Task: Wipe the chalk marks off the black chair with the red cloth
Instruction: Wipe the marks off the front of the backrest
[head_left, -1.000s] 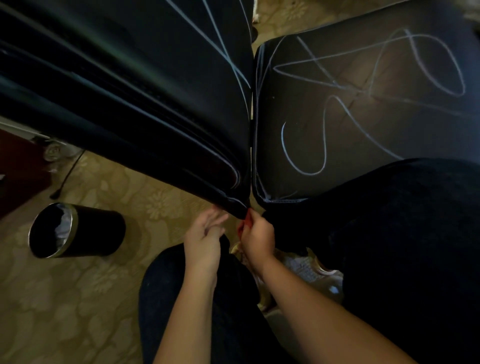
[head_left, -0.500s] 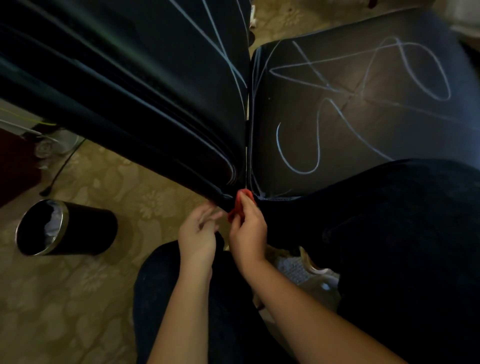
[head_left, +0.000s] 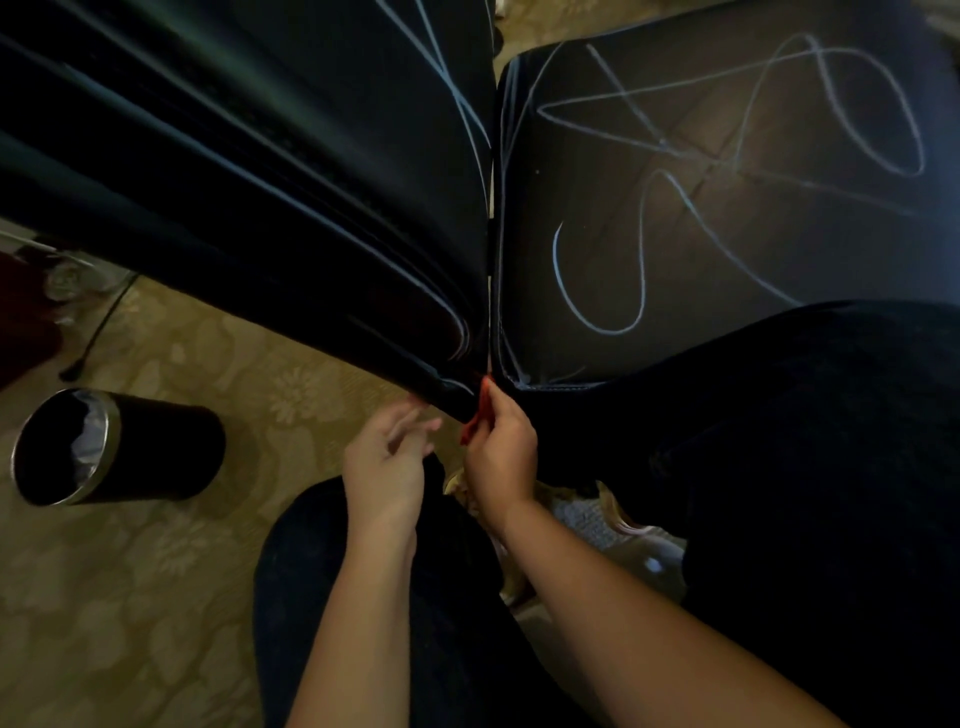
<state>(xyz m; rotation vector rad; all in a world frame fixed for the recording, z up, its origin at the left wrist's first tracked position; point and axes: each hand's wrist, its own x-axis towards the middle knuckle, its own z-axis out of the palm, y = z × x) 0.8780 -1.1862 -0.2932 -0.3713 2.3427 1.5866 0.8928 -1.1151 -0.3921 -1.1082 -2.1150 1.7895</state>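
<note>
Readying: our right hand (head_left: 501, 460) pinches red cloth (head_left: 482, 402) at black chair (head_left: 727, 270) corner; left hand (head_left: 387, 462) slack, empty; next, probably sweep chalk marks (head_left: 613, 331)

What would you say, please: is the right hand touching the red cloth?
Touching. The head view shows the right hand pinching the red cloth, its fingers curled round it, beside the black chair's corner.
</note>
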